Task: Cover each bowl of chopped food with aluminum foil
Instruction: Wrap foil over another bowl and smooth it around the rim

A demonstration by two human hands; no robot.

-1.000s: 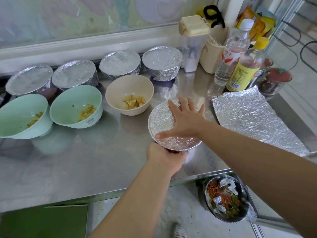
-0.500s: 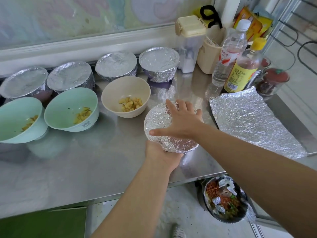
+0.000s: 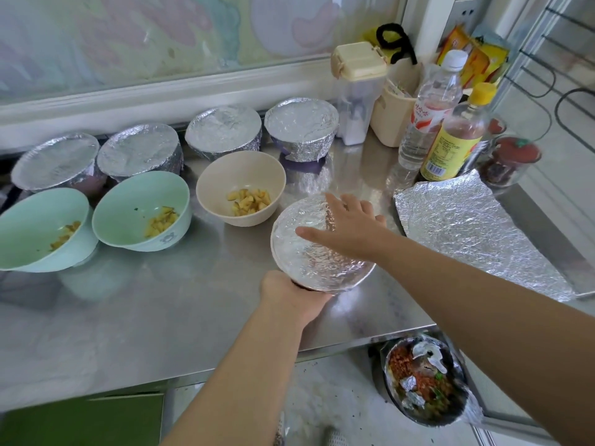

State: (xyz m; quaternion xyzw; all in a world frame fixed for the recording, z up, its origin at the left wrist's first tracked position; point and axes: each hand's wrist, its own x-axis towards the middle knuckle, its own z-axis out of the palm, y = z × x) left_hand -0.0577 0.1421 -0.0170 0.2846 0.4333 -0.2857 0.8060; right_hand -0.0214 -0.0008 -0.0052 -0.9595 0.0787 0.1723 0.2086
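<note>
A foil-covered bowl [image 3: 309, 259] is tilted near the steel counter's front edge. My left hand [image 3: 289, 297] grips its near side from below. My right hand [image 3: 347, 230] lies flat on top of its foil, fingers spread. To the left stand three uncovered bowls holding chopped yellow food: a beige bowl [image 3: 241, 175] and two mint-green bowls [image 3: 128, 201] [image 3: 32, 220]. Several foil-covered bowls [image 3: 301, 123] line the back of the counter. A loose foil sheet [image 3: 476, 230] lies flat to the right.
Bottles [image 3: 450, 146], a lidded plastic container [image 3: 357, 91] and jars crowd the back right corner. A bin of scraps and foil bits [image 3: 425, 384] sits on the floor below the counter's edge. A green surface [image 3: 80, 420] shows at the bottom left.
The covered bowl has tipped up toward me in my left hand. My right hand has slid a little across the foil top, fingers staying spread.
</note>
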